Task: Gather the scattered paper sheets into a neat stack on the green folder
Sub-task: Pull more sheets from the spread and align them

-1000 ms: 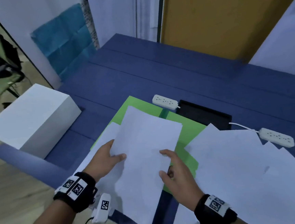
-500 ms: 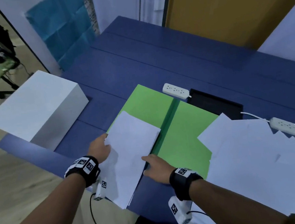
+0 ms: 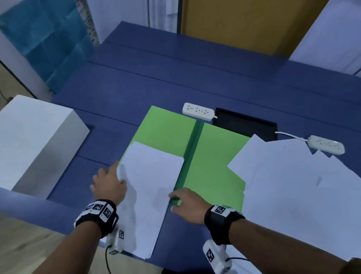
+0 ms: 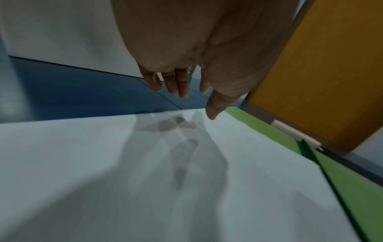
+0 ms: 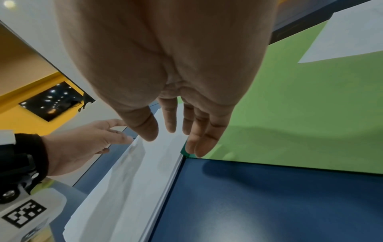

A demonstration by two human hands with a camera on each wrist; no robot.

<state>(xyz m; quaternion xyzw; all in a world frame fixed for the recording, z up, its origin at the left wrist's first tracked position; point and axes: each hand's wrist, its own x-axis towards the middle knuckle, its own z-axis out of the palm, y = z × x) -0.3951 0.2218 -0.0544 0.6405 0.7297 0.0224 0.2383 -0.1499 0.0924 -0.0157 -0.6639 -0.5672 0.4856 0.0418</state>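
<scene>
An open green folder (image 3: 165, 127) lies flat on the blue table. A stack of white sheets (image 3: 151, 189) lies on its left half and hangs past the table's near edge. My left hand (image 3: 110, 182) sits at the stack's left edge with straight fingers (image 4: 182, 85), thumb near the paper. My right hand (image 3: 186, 202) is at the stack's right edge by the folder's dark green spine (image 5: 183, 149), fingers (image 5: 204, 139) straight and holding nothing. Several loose white sheets (image 3: 306, 187) are spread over the folder's right side and the table.
A white box (image 3: 27, 141) stands at the left on the table. Two white power strips (image 3: 198, 111) (image 3: 326, 147) and a black recessed panel (image 3: 246, 123) lie behind the folder. The table's near edge is just under my wrists.
The sheets I held up a second ago now lie on the folder's left half. Both hands have let go and moved to the stack's side edges.
</scene>
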